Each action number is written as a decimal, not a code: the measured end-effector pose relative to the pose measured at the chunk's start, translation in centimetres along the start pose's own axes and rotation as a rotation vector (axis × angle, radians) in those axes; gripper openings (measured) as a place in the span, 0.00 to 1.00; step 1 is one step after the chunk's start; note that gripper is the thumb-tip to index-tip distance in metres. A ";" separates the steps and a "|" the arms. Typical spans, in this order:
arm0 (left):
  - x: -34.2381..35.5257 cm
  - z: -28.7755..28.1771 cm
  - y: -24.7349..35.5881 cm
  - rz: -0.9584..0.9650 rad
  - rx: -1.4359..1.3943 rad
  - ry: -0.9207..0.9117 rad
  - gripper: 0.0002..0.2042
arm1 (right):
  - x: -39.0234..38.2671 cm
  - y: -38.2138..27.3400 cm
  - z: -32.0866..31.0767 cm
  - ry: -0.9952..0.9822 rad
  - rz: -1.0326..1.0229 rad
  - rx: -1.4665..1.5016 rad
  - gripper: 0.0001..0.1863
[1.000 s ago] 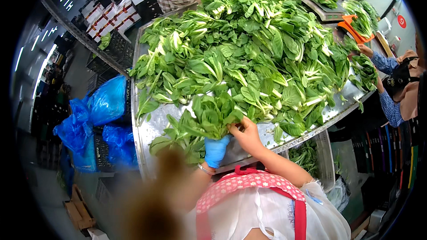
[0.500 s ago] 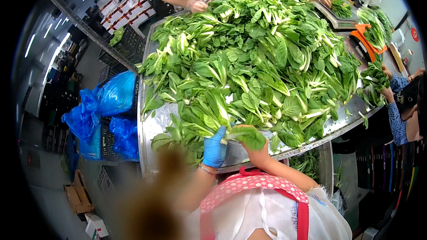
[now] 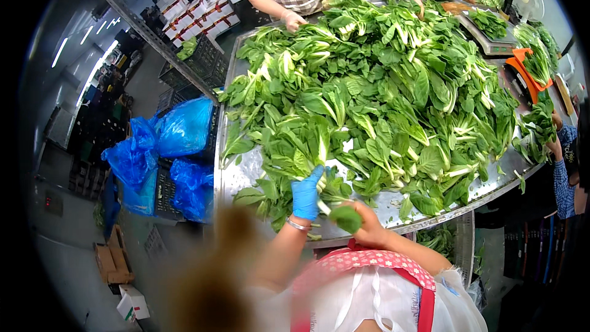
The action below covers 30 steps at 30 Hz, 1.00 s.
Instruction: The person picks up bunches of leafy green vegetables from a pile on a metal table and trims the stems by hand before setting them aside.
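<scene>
My left hand (image 3: 305,198), in a blue glove, is closed around the pale stems of a bunch of bok choy (image 3: 301,150) at the near edge of the table. Its leaves point away from me over the pile. Close on the right, my bare right hand (image 3: 369,224) has its fingers curled at a single bok choy leaf (image 3: 345,218), whose white stem reaches toward the glove. The leaf partly covers those fingertips. A large heap of loose bok choy (image 3: 381,104) spreads over the metal table (image 3: 243,175) in front of both hands.
Blue plastic bags (image 3: 184,126) lie on black crates to the left. Two people stand across the table; a third person's hands (image 3: 556,129) hold greens at right. A scale (image 3: 495,40) and an orange tape dispenser (image 3: 522,77) stand far right. A blurred brown shape covers the lower left.
The view has shifted, moving the scene rightward and down. My right hand has drawn slightly away from the glove with the leaf. The far-right co-worker's hands have left the scale.
</scene>
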<state>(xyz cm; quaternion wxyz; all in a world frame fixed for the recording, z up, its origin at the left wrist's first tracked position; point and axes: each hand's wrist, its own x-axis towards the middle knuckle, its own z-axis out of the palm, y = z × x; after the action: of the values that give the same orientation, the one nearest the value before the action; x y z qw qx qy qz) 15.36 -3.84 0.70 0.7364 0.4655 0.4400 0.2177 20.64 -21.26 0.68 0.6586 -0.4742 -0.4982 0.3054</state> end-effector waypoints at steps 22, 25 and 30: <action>-5.1 6.0 1.1 0.970 1.098 -0.326 0.28 | 3.9 -0.5 -2.4 0.620 0.279 0.379 0.33; -8.0 8.3 2.1 1.031 1.297 -0.315 0.36 | 3.0 0.1 -4.7 0.769 0.250 0.812 0.29; -11.0 10.8 3.2 1.094 1.314 -0.475 0.38 | 1.7 -2.5 -8.4 0.523 0.265 1.080 0.38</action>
<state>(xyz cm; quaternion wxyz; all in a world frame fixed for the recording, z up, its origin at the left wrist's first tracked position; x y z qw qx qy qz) 19.13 -15.65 10.34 0.1851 0.9723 0.0272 0.1403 28.97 -23.37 3.17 0.8627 -0.1905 -0.0317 0.4675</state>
